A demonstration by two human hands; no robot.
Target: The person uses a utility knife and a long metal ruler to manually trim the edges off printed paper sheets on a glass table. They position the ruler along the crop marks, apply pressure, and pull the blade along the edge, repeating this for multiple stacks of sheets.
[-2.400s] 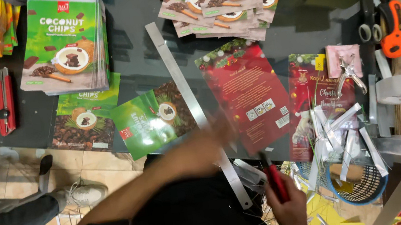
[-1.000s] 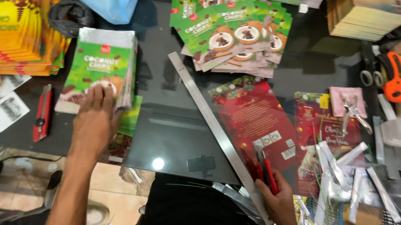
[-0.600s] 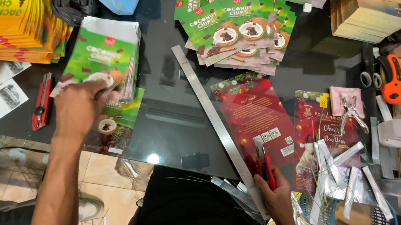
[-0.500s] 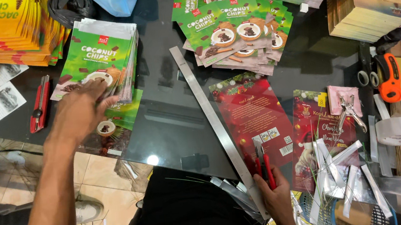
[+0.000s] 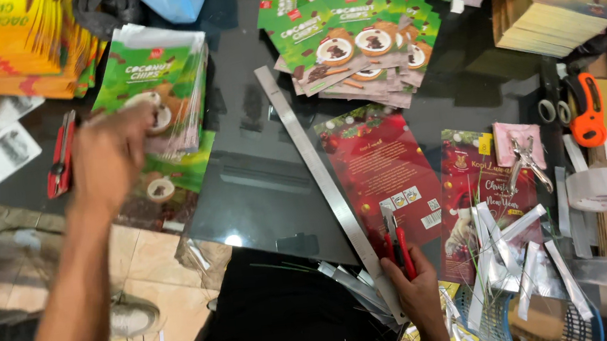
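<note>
On table: left hand (image 5: 110, 156) fingers pinched a green pouch (image 5: 156, 84) off its stack, right hand (image 5: 414, 291) fingers gripped red cutter (image 5: 397, 240); judged picking step, lift next.

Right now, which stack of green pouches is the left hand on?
The left hand rests on the near-left green stack, beside the red cutter; the fanned green pile lies untouched.

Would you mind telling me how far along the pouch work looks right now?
Done: one red pouch lies flat beside the metal ruler. In hand: the left hand is on the green pouch stack; the right hand holds red-handled pliers. Left: that stack looks mostly untouched.
</note>
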